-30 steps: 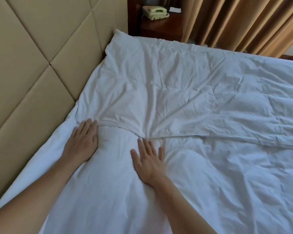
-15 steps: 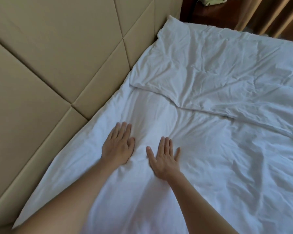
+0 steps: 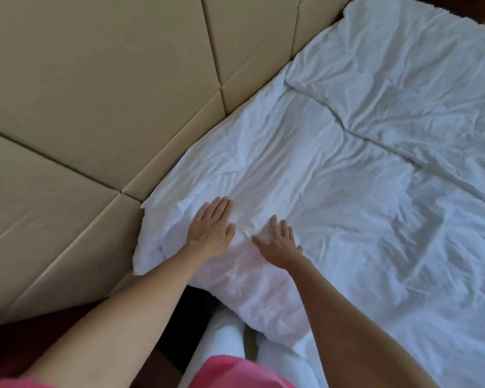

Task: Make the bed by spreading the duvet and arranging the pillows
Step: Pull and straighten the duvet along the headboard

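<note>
While both palms lie flat, fingers straight, left hand [image 3: 210,229] and right hand [image 3: 277,242] press the white duvet [image 3: 333,197] near its corner | duvet covers the bed, touching the tan headboard [image 3: 95,93] | gripping nothing.

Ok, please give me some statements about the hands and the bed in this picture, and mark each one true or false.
1. Both hands lie flat on the white duvet. True: the left hand and the right hand rest on it with straight fingers.
2. The right hand grips a pillow. False: it holds nothing.
3. A padded beige headboard stands to the left of the bed. True.
4. The duvet is smooth. False: it is wrinkled all over.
5. The hands are near the far corner of the bed. False: they are at the near corner, beside the headboard.
</note>
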Action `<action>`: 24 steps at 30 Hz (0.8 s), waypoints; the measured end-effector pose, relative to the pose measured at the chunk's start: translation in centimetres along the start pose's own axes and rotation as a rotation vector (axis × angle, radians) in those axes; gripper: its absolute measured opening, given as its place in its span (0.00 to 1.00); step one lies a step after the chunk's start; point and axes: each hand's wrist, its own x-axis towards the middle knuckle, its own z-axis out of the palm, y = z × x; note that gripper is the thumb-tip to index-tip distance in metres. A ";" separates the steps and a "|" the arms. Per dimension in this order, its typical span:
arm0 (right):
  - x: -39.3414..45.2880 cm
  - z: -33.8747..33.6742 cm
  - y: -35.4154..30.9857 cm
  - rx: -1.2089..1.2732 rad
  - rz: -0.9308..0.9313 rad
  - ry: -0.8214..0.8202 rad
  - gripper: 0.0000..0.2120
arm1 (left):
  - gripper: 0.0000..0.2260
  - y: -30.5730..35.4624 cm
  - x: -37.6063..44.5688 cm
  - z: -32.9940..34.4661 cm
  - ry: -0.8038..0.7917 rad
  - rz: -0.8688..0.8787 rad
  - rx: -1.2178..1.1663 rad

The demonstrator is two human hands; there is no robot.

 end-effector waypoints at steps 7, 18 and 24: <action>-2.9 -0.3 -2.8 0.181 -0.082 -0.027 0.25 | 0.36 -4.7 -5.1 -3.6 0.512 -0.331 -0.190; -7.6 4.0 -6.2 0.726 0.036 -0.005 0.29 | 0.22 -7.9 -4.1 -4.1 -0.019 -0.620 -0.901; -9.4 5.1 -9.2 0.615 -0.185 -0.012 0.27 | 0.07 0.2 -8.5 -10.2 0.013 -0.366 -1.448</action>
